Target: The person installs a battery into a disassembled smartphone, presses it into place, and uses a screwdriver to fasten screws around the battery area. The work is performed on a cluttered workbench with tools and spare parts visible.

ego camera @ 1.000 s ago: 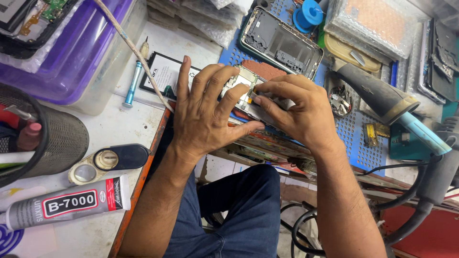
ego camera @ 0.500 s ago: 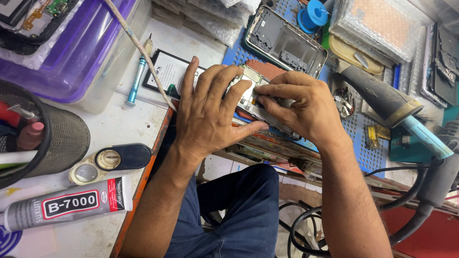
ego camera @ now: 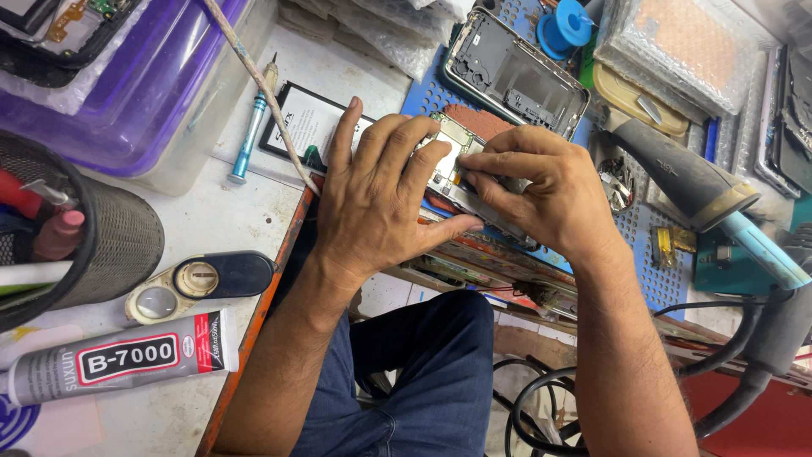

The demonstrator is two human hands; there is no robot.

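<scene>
An opened phone body (ego camera: 454, 161) with its circuit parts showing lies on a blue perforated mat (ego camera: 419, 95) at the bench edge. My left hand (ego camera: 372, 199) lies flat over its left half, thumb hooked under the near edge. My right hand (ego camera: 541, 190) grips the phone's right half, with its fingertips pinched on the exposed board near the middle. Most of the phone is hidden under both hands.
An empty phone frame (ego camera: 516, 72) lies just behind. A hot-air gun (ego camera: 694, 190) rests at right with cables below. At left are a blue screwdriver (ego camera: 251, 131), a glue tube (ego camera: 118, 364), a mesh tool cup (ego camera: 85, 245), a purple bin (ego camera: 135, 85) and a thin cord (ego camera: 258, 89).
The hands have kept their hold on the phone. My right fingertips shifted slightly on the board; the view moved a little.
</scene>
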